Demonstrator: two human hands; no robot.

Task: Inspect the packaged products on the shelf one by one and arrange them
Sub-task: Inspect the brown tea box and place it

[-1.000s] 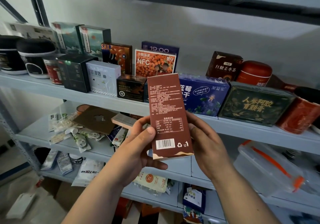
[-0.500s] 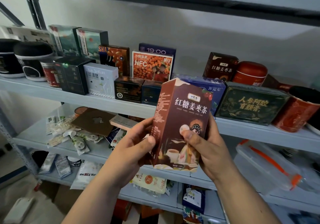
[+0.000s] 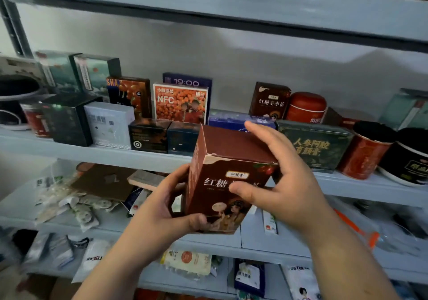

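While both hands keep the brown tea box in the centre of the frame, it sits tilted, with its top flap turned toward the camera and its printed front facing down and forward; the left hand cups the lower left corner, the thumb pressed on the front near the bottom edge and the other fingers curled behind; the right hand holds the upper right side, thumb flat on the printed front and the fingers spread over the top, not pinched together. The step in hand seems to be the checking of the top flap and then the return to the shelf; a twin box stands in the back row, right of centre beside a red tin, so the place beside it is probably the right one, although motion blur hides how much room is there. To do it well, carry the weight in the left hand, turn the box upright, and slide it in with the front facing outward, without pushing the blue box in the front row.
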